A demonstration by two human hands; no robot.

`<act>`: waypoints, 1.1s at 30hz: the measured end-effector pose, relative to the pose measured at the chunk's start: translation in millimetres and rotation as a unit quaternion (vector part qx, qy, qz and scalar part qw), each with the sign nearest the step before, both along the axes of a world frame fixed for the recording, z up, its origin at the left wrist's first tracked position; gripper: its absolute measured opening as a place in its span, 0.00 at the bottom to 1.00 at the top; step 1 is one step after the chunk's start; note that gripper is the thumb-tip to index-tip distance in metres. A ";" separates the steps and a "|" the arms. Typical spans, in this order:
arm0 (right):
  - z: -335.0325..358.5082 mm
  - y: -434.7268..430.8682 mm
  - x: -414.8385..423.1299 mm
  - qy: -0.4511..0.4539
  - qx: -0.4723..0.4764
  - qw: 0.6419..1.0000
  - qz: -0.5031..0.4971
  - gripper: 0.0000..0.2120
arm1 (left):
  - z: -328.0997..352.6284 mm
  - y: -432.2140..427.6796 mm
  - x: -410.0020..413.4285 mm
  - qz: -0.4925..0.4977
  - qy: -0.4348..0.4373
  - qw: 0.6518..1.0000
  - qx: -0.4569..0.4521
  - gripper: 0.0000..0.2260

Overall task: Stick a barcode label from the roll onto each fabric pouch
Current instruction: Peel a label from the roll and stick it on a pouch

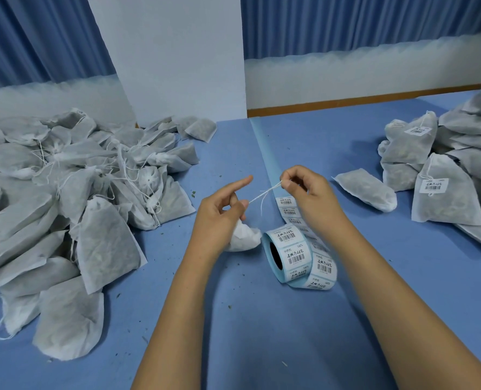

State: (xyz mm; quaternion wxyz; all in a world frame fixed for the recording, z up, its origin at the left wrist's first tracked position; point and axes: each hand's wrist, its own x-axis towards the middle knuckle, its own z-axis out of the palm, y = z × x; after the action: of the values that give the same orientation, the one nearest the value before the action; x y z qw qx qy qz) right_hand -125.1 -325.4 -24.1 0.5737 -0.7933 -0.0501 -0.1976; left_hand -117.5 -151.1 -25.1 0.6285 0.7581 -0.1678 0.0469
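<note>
Fabric pouches, unlabelled heap (65,192): far left of the bench (262,347). Grey-white non-woven bags with dark fill showing through, white strings tangled among them, no labels visible.

Left grip (219,218): over the bench centre, just left of the roll. Lower fingers are curled round a held pouch (245,239), whose bunched white part shows below the palm. Index finger is extended.

Drawstring (264,192): thin white cord, stretched taut from the left thumb up to the right fingertips, with one loose end hanging.

Right grip (304,190): thumb and forefinger pinch the upper end of the drawstring, the other fingers curled.

Label roll (290,254): lying on its side on the bench just right of the held pouch, close to it; contact cannot be told. White labels on pale blue liner, each with a barcode and printed characters, dark core. A few labels trail loose at its base.

Backing strip (267,153): pale blue, runs from the roll away across the bench, passing under the right grip.

Lone pouch (366,190): lies flat to the right, apart from the others.

Labelled heap (444,170): far right; two pouches show a white barcode label on the front.

Bench surface: blue, with small dark flecks scattered on it. Behind: a white panel (171,57) standing at centre-left, blue curtains (346,21), a white wall with a wooden strip (360,101) along its foot.
</note>
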 end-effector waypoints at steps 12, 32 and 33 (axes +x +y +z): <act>-0.5 -6.8 5.1 0.055 0.161 0.985 -0.034 0.11 | -3.4 17.7 -1.2 -0.179 0.082 0.969 0.149 0.10; 7.0 31.5 -17.9 -0.104 -0.187 0.965 0.149 0.06 | -4.5 15.5 13.5 0.274 0.039 0.961 0.021 0.25; 5.7 32.6 -16.4 -0.091 -0.219 0.960 0.147 0.05 | -4.8 13.4 13.8 0.250 0.056 0.967 -0.005 0.25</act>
State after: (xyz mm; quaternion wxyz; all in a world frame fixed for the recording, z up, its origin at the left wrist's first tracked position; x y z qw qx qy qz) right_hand -141.5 -292.9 -18.5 0.4015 -0.8620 -0.2604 -0.1671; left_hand -103.8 -137.7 -29.9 0.6085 0.7744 0.0629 0.1612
